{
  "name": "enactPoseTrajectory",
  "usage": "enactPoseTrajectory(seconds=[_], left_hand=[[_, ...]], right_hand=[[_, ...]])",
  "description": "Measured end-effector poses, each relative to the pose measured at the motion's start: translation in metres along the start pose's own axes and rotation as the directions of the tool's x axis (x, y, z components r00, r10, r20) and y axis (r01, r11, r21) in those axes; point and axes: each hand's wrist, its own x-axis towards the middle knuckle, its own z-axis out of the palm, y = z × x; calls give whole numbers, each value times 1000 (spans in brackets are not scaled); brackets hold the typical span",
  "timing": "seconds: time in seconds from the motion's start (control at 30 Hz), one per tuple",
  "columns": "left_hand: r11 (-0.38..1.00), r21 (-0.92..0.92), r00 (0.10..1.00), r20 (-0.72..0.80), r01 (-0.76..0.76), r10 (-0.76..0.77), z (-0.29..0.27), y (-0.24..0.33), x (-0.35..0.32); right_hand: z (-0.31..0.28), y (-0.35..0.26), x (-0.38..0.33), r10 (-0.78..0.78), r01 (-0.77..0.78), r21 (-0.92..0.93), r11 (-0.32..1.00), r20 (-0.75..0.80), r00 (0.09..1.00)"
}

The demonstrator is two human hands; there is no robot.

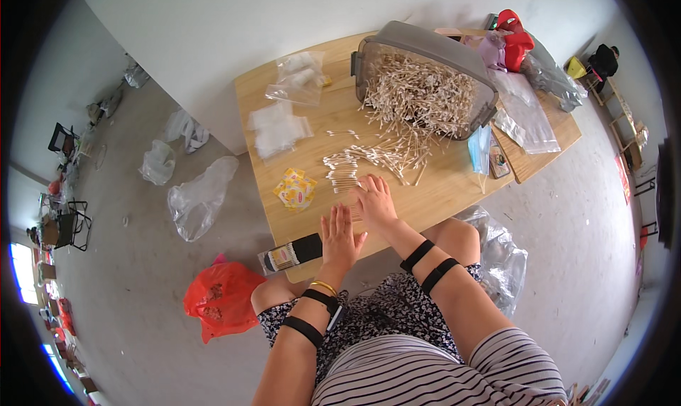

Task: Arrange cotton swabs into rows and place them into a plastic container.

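Note:
Loose cotton swabs (pixel 340 173) lie roughly side by side on the wooden table, just beyond my hands. My left hand (pixel 341 237) rests low over the table near its front edge, fingers stretched out together. Over the near end of the swab row is my right hand (pixel 377 204), its fingers extended and slightly bent. A few thin sticks show between the two hands; what lies under the palms is hidden. A grey bin (pixel 408 34) tipped on its side spills a big heap of swabs (pixel 418 94) toward me. Beside my left hand lies a black-and-clear pack of swabs (pixel 285 256).
Yellow-and-white packets (pixel 296 190) and clear plastic bags (pixel 278 131) lie on the table's left. A blue face mask (pixel 479 151) and a phone (pixel 499 163) sit at the right. On the floor stand a red bag (pixel 223 299) and a clear bag (pixel 202 199).

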Motion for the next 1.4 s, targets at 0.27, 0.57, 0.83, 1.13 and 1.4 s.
enactPoseTrajectory(seconds=[0.27, 0.57, 0.83, 1.13, 1.4], left_hand=[[1000, -8, 1000, 12, -3, 3, 2, 0, -2], [997, -80, 986, -163, 12, -25, 2, -19, -23], [998, -18, 995, -75, 65, -66, 8, 11, -18], [942, -314, 991, 95, 121, -95, -14, 3, -12], [999, -31, 999, -22, -29, 28, -4, -14, -27]], right_hand=[[-3, -2, 8, -12, 12, -7, 1000, -17, 1000], [15, -19, 5, -102, 113, -39, 993, 204, 974], [-7, 7, -22, -148, 137, 84, 987, 130, 980], [5, 30, -74, -261, 259, -155, 953, 4, 965], [-8, -2, -75, -71, 87, -67, 994, 202, 977]])
